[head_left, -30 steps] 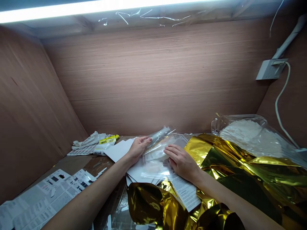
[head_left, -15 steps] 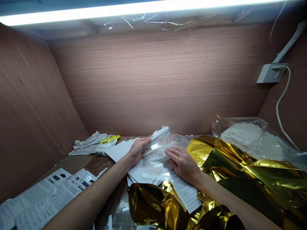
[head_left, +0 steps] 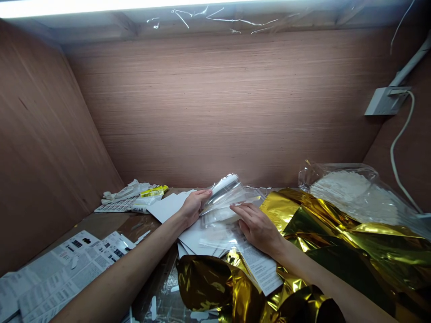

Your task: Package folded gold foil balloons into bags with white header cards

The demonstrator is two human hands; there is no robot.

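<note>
My left hand [head_left: 195, 208] is closed on the left edge of some clear plastic bags [head_left: 227, 193], thumb on top. These lie tilted over a loose pile of white cards [head_left: 170, 206]. My right hand [head_left: 257, 226] rests its stretched fingers on the right part of the clear plastic, the thumb lower and apart from them. A printed white sheet [head_left: 266, 271] sticks out below the right wrist. Crumpled gold foil [head_left: 336, 233] spreads under the right forearm and in front of the cards.
Printed sheets [head_left: 63, 269] cover the left front. A yellow tube [head_left: 155, 191] lies among crumpled packets at the back left. A clear bag of white pieces [head_left: 350, 193] stands back right, near a wall socket [head_left: 387, 101] with a hanging cable. Wooden panels enclose the back and sides.
The camera has tilted slightly down, so the lamp sits higher in view. The clear plastic has shifted a little between my hands; both hands stay nearly in place.
</note>
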